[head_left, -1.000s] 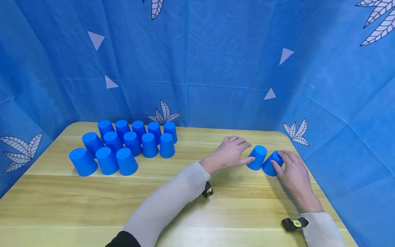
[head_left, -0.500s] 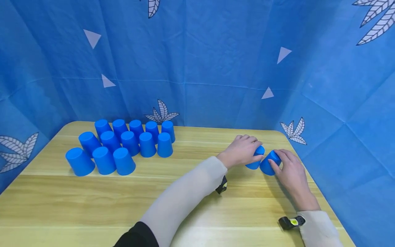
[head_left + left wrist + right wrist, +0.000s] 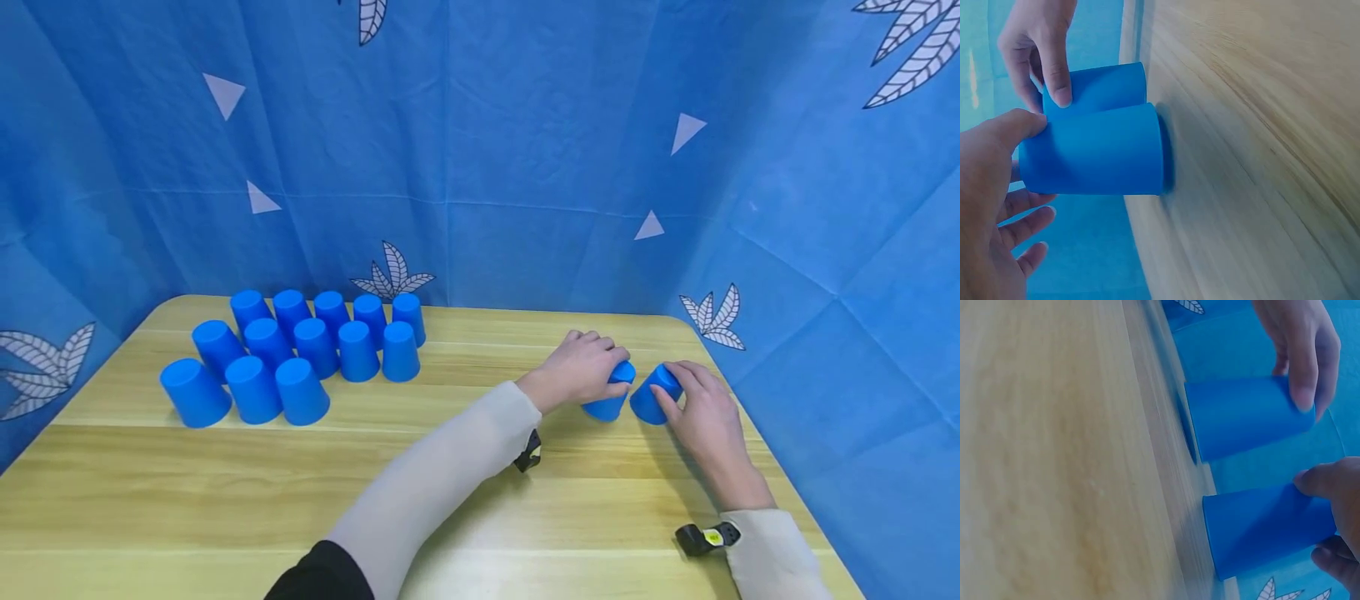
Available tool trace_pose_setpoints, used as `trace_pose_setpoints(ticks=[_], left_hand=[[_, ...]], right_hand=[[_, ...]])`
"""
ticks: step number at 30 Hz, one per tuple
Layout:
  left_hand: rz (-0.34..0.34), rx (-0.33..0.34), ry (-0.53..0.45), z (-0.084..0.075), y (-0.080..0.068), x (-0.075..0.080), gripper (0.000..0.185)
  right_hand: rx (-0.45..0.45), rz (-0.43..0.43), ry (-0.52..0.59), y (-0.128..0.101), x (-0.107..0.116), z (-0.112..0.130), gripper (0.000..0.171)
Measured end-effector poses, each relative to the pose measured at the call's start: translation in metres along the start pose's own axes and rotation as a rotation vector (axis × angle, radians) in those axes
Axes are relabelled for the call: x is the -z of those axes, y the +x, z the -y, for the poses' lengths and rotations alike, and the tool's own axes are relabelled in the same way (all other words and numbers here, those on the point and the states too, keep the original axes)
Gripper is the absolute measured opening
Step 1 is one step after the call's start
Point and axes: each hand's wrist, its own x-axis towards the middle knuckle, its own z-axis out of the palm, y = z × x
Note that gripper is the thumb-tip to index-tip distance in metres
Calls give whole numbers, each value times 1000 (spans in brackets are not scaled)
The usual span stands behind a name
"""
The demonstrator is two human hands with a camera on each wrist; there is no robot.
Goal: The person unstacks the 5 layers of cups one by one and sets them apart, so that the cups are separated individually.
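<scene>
Hands now on both cups at the right end of the bench (image 3: 480, 492). Change noted: one second ago my left hand (image 3: 579, 368) lay beside the left cup (image 3: 609, 393) with only a fingertip against its side; half a second ago it had moved over the top, and now its fingers are curled over the cup's closed upper end, thumb on the near wall as the left wrist view shows. The cup has also shifted slightly toward me and to the left, so a small gap now separates it from the right cup (image 3: 655, 395), where earlier the two stood touching. I read this as the grasp on the left cup being complete and the cup beginning to travel. My right hand (image 3: 697, 414) keeps its hold on the right cup, fingers wrapped round the top and side, position nearly unchanged. Both cups are plain blue plastic, tapered, standing mouth-down on the wood near the bench's far right corner; walls look smooth and opaque, no markings visible. The group of twelve cups (image 3: 300, 354) at the far left, same colour and also inverted, sits in three rows and has not moved. Blue patterned cloth (image 3: 525, 167) backs the bench on all sides.
</scene>
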Motion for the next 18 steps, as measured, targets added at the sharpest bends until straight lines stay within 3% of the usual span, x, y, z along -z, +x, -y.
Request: trace_pose_setpoints(ticks=[9, 18], left_hand=[[-38, -78, 63, 9, -33, 6, 52], [-149, -110, 38, 28, -74, 15, 48]], right_hand=[[-28, 15, -1, -1, 1, 2, 45], [-48, 31, -2, 0, 3, 4, 44]])
